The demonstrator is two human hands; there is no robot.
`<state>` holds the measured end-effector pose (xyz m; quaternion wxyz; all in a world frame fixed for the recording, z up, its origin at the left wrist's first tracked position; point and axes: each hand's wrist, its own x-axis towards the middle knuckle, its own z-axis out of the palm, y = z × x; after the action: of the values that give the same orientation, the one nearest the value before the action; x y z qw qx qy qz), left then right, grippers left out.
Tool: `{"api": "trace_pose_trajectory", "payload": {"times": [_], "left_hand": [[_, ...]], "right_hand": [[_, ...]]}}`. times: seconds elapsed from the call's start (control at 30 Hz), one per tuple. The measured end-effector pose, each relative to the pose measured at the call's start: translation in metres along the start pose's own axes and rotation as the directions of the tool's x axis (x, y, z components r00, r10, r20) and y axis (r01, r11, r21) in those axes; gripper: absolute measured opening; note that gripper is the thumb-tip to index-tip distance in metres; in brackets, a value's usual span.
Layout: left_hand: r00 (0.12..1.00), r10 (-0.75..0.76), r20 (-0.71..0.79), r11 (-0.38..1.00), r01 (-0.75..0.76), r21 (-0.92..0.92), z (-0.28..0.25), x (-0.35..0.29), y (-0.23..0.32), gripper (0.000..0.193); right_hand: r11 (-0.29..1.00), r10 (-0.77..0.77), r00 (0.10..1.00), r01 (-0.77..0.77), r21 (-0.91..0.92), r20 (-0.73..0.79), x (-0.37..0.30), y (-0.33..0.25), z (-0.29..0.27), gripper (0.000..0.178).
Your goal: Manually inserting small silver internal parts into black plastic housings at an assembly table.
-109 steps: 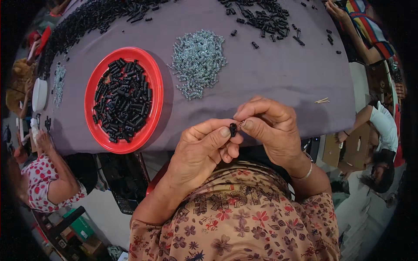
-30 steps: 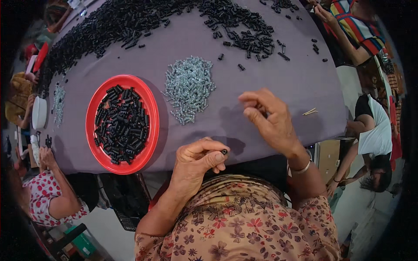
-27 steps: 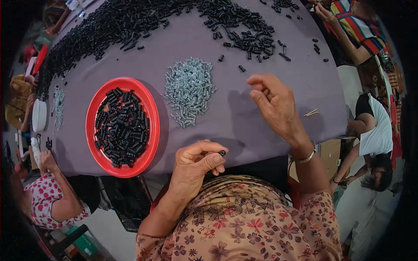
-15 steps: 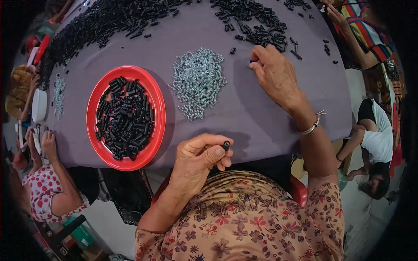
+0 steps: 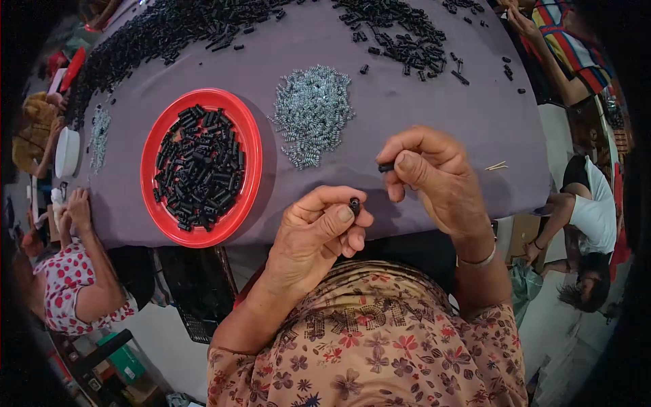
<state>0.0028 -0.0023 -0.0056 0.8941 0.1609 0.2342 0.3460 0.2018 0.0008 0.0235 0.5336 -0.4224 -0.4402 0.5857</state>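
My left hand (image 5: 315, 227) pinches a small black plastic tube (image 5: 354, 204) between thumb and forefinger, its open end facing up. Close by on the right, my right hand (image 5: 434, 173) grips another short black plastic piece (image 5: 386, 167) at its fingertips. The two pieces are apart. Beyond my hands lies a heap of small silvery coil springs (image 5: 313, 112) on the grey cloth. To the left, a red oval tray (image 5: 254, 152) holds many black plastic tubes (image 5: 200, 169).
Large piles of black plastic parts (image 5: 183, 34) cover the far edge, with more loose parts (image 5: 400, 34) at far right. Two thin light sticks (image 5: 497, 165) lie on the tablecloth (image 5: 502, 129). Co-workers sit left and right; a white container (image 5: 67, 152) stands at left.
My right hand has come back from the far black pile with a black piece in its fingers, and is now beside my left hand. The left hand still holds its tube.
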Motion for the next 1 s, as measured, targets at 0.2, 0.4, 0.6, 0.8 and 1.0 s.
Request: {"api": "trace_pose_trajectory", "payload": {"times": [0.2,0.4,0.6,0.8,1.0], "left_hand": [[0.999,0.006,-0.036,1.0,-0.006,-0.006,-0.001,0.0,0.002,0.022],[0.999,0.021,-0.038,1.0,-0.022,-0.022,-0.001,0.001,0.005,0.022],[1.0,0.023,-0.017,1.0,-0.023,-0.017,-0.003,0.0,0.005,0.022],[1.0,0.028,0.009,0.999,-0.027,-0.028,-0.003,0.0,0.005,0.022],[0.998,0.058,0.022,0.997,-0.056,-0.051,-0.004,-0.001,0.005,0.021]], "right_hand": [[0.982,0.132,0.988,-0.141,0.124,0.079,0.002,0.006,0.0,0.017],[0.994,0.096,0.989,-0.101,0.042,0.109,0.002,0.013,0.001,0.015],[0.999,0.04,0.991,-0.038,-0.02,0.131,0.001,0.016,0.0,0.018],[0.996,-0.084,0.983,0.087,-0.006,0.165,0.0,0.022,0.004,0.019],[0.992,-0.088,0.976,0.103,-0.069,0.197,0.0,0.016,0.005,0.019]]}}
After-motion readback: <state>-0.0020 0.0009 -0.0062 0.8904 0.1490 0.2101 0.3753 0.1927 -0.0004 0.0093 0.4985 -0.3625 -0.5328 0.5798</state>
